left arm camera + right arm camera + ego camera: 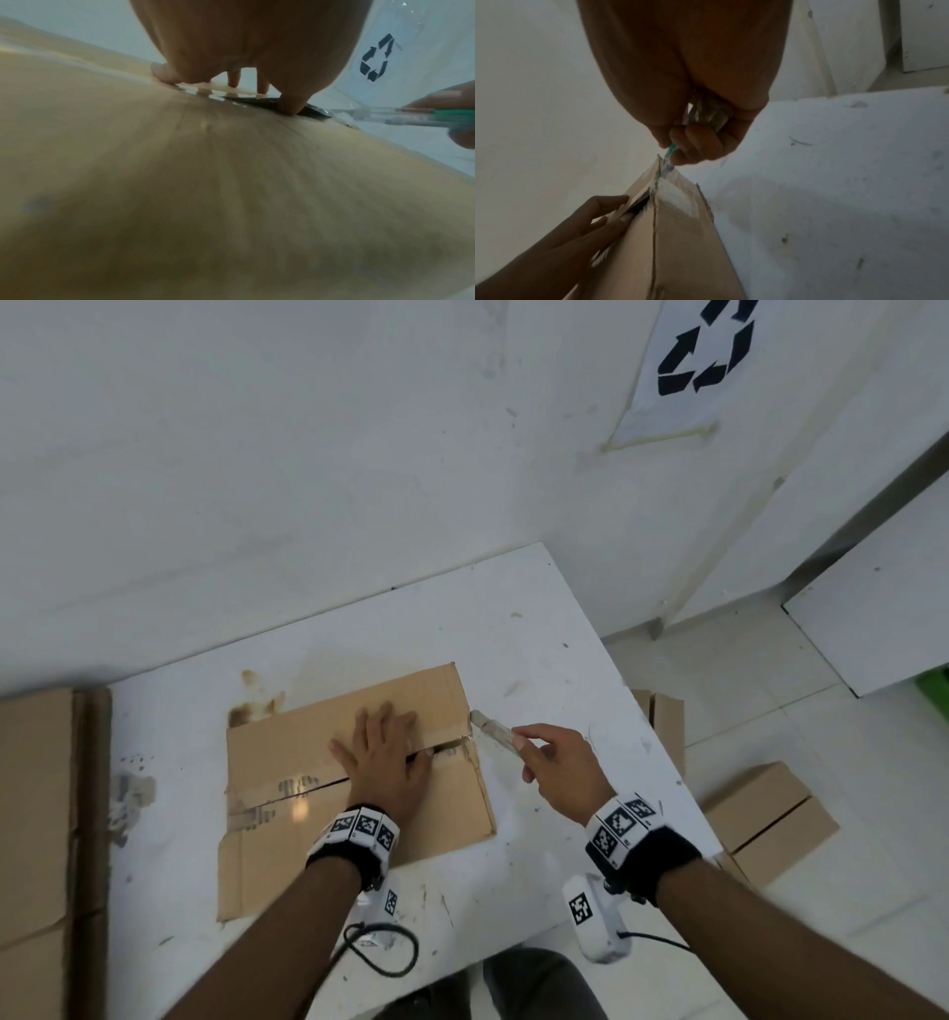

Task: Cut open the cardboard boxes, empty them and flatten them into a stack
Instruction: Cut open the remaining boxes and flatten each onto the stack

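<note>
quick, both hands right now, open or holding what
Left hand: open, fingers spread flat, pressing on the brown cardboard box.
Right hand: gripping a clear plastic utility cutter with a green slider, tip at the box's right end.

My left hand (382,757) presses flat on the box (318,762) on the table (539,629); my right hand (562,765) grips the knife (493,725) at the box's right edge.

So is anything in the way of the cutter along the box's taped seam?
Yes, the left hand. It lies flat on the box, across the seam, with a finger at the opened slit. The cutter, gripped by the right hand, sits at the seam's right end, so a cut leftward would meet those fingers.
</note>
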The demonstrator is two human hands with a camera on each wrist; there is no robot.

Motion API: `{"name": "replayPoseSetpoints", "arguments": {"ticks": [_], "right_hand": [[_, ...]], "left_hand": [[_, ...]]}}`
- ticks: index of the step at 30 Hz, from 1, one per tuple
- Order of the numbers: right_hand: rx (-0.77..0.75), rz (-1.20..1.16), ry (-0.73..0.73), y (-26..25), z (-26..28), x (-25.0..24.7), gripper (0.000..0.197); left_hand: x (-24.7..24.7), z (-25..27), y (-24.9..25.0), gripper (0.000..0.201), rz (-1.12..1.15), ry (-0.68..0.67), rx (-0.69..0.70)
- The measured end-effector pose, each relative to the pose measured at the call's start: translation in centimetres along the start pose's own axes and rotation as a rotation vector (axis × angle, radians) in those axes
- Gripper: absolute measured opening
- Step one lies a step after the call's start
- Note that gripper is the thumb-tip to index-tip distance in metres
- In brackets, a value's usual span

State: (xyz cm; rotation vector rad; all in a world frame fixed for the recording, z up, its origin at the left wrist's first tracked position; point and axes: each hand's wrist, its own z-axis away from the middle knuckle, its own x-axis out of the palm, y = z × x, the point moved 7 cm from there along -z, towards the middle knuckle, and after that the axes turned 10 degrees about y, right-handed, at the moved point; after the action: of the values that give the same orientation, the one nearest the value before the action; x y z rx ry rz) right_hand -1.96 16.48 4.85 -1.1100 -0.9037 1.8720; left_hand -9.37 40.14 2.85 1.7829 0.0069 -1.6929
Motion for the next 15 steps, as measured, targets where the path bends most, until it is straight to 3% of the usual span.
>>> {"name": "replayPoseSetpoints", "arguments": {"ticks": [3, 6, 10, 15], "right_hand": [[0.013, 0.036, -0.085, 0.1, 0.1, -0.9, 0.024], [-0.015, 0.103, -0.133, 0.0, 0.3, -1.7, 0.022], [-0.045, 0.061, -0.033, -0.2, -0.1, -1.3, 0.020], [0.056, -0.119, 0.043, 1.1, 0.6, 1.3, 0.018]], "left_hand": [[-0.1, 0.1, 0.0, 0.064, 0.010, -0.023, -0.005], [-0.3, 0.0, 0.1, 0.054, 0.013, -0.015, 0.001], [-0.4, -0.1, 0.3, 0.051, 0.004, 0.000, 0.010], [-0.6, -0.3, 0.2, 0.055, 0.012, 0.010, 0.019]]}}
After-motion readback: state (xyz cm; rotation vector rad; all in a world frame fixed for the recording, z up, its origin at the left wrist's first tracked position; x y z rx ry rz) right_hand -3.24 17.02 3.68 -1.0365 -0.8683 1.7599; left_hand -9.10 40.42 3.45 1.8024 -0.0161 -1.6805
